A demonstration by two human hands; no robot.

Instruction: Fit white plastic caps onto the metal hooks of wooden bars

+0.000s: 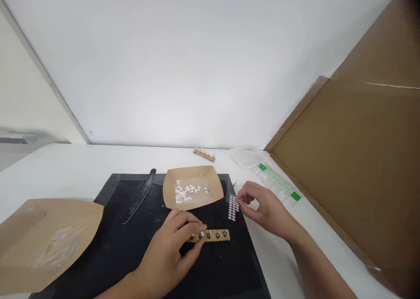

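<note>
Closest in, my left hand (173, 246) grips the left part of a tan, notched strip with metal studs (213, 235), on the black mat (210, 277). Slightly farther and to the right, my right hand (264, 207) has thumb and fingertips drawn together at a cluster of white oval stickers (232, 209); I can't tell whether it holds one. Beyond sits a shallow brown paper tray (169, 186) of small white pieces (187, 189), and farthest, a second studded strip (204, 155).
</note>
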